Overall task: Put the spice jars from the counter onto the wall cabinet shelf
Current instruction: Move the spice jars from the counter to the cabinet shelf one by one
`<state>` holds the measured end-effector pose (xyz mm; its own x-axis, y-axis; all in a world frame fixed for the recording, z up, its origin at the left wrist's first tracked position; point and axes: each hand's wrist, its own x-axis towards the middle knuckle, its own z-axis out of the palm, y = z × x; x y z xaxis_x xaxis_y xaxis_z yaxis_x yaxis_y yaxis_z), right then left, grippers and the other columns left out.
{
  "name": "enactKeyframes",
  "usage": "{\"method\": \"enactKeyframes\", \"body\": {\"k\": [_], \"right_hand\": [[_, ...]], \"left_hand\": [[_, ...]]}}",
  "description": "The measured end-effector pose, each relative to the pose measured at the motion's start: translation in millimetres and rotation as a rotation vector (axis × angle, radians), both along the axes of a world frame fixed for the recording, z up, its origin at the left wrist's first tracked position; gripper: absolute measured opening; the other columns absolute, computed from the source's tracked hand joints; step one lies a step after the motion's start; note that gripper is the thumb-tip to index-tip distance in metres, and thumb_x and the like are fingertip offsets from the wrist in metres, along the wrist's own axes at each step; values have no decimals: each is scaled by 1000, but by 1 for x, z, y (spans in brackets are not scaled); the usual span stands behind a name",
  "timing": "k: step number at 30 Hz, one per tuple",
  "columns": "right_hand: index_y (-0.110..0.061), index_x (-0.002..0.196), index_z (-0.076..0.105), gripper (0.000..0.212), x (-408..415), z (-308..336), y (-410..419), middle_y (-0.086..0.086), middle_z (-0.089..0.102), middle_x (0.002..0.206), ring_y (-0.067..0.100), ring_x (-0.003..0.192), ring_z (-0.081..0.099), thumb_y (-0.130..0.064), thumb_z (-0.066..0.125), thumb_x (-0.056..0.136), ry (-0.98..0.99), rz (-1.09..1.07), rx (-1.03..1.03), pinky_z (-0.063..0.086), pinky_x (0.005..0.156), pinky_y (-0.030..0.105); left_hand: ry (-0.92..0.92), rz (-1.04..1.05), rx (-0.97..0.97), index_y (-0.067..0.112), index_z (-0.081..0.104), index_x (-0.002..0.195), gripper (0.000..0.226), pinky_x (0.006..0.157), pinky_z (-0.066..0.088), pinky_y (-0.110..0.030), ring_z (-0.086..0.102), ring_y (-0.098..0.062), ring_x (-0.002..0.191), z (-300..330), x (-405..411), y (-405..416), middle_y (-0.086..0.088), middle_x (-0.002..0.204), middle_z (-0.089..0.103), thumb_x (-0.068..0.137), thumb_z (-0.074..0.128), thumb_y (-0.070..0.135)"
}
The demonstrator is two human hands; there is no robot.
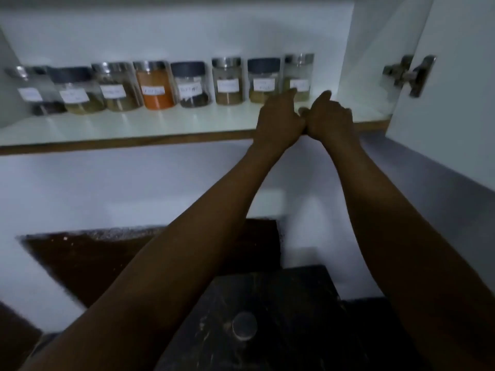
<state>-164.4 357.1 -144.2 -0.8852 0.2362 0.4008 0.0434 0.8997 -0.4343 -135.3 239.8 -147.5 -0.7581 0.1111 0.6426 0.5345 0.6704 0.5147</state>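
I am reaching up with both hands to the right end of the shelf [166,124]. My left hand [278,121] is curling its fingers loosely, gripping nothing, one fingertip pointing at the last jar [297,76]. My right hand [330,117] is lying beside it, knuckles touching, fingers curled and holding nothing.

Eight spice jars are standing upright in a row along the back of the shelf, long axes vertical, white labels facing me. The orange-powder jar [154,84] is standing near the middle, a dark-lidded jar [191,84] just to its right. The last jar is partly hiding behind my left fingertip.

The cabinet door [450,65] is hanging open at the right, its metal hinge [409,74] showing. Below my forearms the dark desk [281,303] is carrying a small round disc [244,325]. The wall is white.
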Motion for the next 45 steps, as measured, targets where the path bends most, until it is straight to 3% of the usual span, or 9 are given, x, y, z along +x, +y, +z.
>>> {"method": "enactKeyframes", "body": {"k": [3,8,13,18,22,25,31,37,45], "right_hand": [[-5,148,47,51,48,-46,-24,11,64,138,27,132,57,-31,35,106,382,54,-72,25,124,39],[3,154,37,59,78,-135,-62,13,43,160,25,152,39,8,43,95,710,329,-450,33,125,42],[-12,150,47,52,104,-260,-93,9,59,145,15,135,57,-5,48,99,238,344,-573,46,115,28],[-17,137,58,36,144,-373,-115,8,64,132,25,123,62,-23,54,102,-521,341,-451,49,109,41],[-13,159,33,77,179,-427,-124,14,45,156,30,144,46,-12,70,91,-929,424,-398,39,120,38],[-12,163,19,100,195,-450,-129,14,24,167,30,155,26,-14,80,85,-957,496,-212,29,125,40],[-12,147,41,78,198,-458,-137,10,47,148,27,138,47,-14,83,81,-770,394,-278,43,115,42],[-16,132,60,54,184,-445,-153,11,65,128,25,110,64,-44,74,88,-865,-72,-1039,54,101,46],[-15,148,49,57,180,-428,-151,19,56,145,39,134,54,-52,42,105,-816,72,-1403,43,111,59]], "left_hand": [[196,-116,148,-5,61,138,46,113,47,-29,65,-27,126,-35,45,-18,-19,136,67,96,49,10],[215,-152,192,-7,64,134,47,114,50,-44,64,-32,132,-124,69,-40,-20,137,67,96,44,11],[-173,-94,149,2,58,143,47,116,48,-42,62,-23,134,-245,82,-83,-14,143,64,97,51,-1],[-590,-36,64,-1,61,139,48,114,49,-34,65,-30,127,-347,117,-124,-19,135,67,91,63,4],[-929,-15,1,8,63,136,42,100,52,-28,67,-28,119,-398,145,-156,-16,128,70,94,62,7],[-1109,19,10,8,63,132,34,85,50,-25,67,-24,111,-422,157,-171,-16,125,69,98,61,10],[-1206,90,138,8,67,123,25,87,52,-29,65,-21,106,-451,170,-189,-13,118,69,101,53,6],[-1186,-39,323,5,68,123,27,106,54,-45,67,-26,118,-451,181,-198,-14,122,70,100,54,1],[-1080,-87,660,14,57,143,42,107,55,-44,68,-21,123,-438,188,-204,-7,135,67,103,53,5]]}}
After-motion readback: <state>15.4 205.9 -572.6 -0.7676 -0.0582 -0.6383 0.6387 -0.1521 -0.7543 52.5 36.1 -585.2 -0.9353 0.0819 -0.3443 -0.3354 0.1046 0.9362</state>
